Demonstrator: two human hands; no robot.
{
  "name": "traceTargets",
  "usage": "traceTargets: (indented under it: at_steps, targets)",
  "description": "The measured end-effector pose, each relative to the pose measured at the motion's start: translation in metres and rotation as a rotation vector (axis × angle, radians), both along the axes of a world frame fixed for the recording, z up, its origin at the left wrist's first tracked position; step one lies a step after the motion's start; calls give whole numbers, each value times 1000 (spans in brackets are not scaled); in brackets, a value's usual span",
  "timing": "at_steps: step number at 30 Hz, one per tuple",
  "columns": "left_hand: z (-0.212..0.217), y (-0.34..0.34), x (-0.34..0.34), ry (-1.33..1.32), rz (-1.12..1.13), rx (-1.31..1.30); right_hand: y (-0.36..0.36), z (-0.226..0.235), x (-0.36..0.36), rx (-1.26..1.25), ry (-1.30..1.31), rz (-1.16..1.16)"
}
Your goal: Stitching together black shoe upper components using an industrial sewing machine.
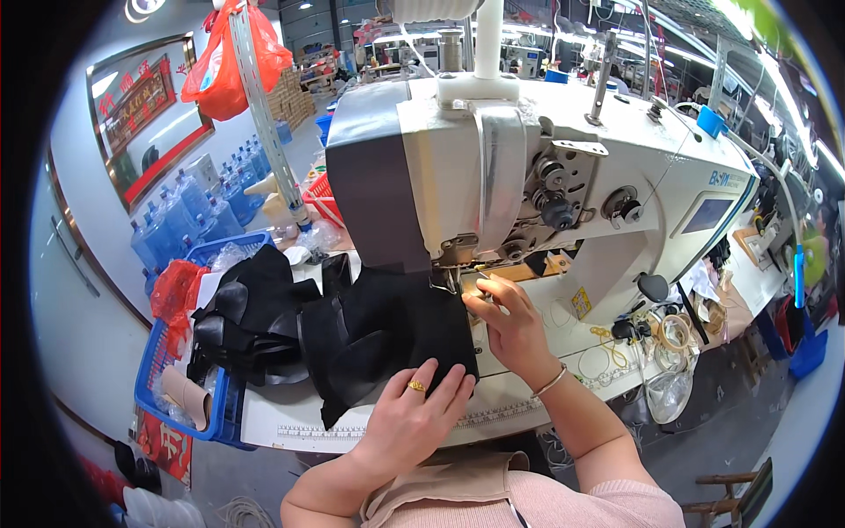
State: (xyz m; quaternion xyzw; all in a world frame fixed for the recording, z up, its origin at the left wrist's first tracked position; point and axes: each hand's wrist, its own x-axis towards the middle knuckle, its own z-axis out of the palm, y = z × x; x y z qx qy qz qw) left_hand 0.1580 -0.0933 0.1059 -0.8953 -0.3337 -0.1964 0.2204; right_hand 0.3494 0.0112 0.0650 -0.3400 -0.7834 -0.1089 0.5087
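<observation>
The left hand [409, 421] lies palm down on a panel of matt black fabric [400, 321], its fingers slightly spread and their tips near the cloth's right edge; a gold-coloured ring [416, 385] sits on one finger. The right hand [510, 327] is raised just right of the metal presser foot [447, 280], thumb and forefinger drawn close together; whether they pinch a thread or anything else is too small to tell. A thin bracelet [550, 381] circles the right wrist.

The black fabric spreads over the white worktable [268, 418], its far right part by the presser foot of a large white and grey sewing machine [572, 110]. To its left is a heap of black, partly glossy pieces [251, 308], beside a blue plastic basket [151, 374] with a brown cardboard tube [185, 393]. Rolls of yellowish tape [673, 333] lie on the table's right. Far left stand clear blue water bottles [180, 211].
</observation>
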Motion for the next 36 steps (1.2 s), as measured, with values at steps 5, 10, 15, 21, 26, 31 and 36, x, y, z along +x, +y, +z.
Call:
traceTargets:
  at_steps: [5,10,15,21,26,31,36]
  targets:
    - [0,11,1,-30,12,24,-3,0,0,-15,-10,6]
    - [3,23,1,-55,10,37,-3,-1,5,-44,-60,-1]
    - [7,32,0,-51,34,54,-4,1,4,-50,-46,21]
    - [5,35,-5,-66,9,19,-8,0,2,-24,-51,20]
    - [9,43,-7,-63,56,8,-8,2,-1,-17,-64,20]
    - [14,63,-10,-72,21,-4,-12,2,-2,-61,-50,31]
    - [16,75,-16,-104,19,-57,-12,-1,-4,-62,-55,35]
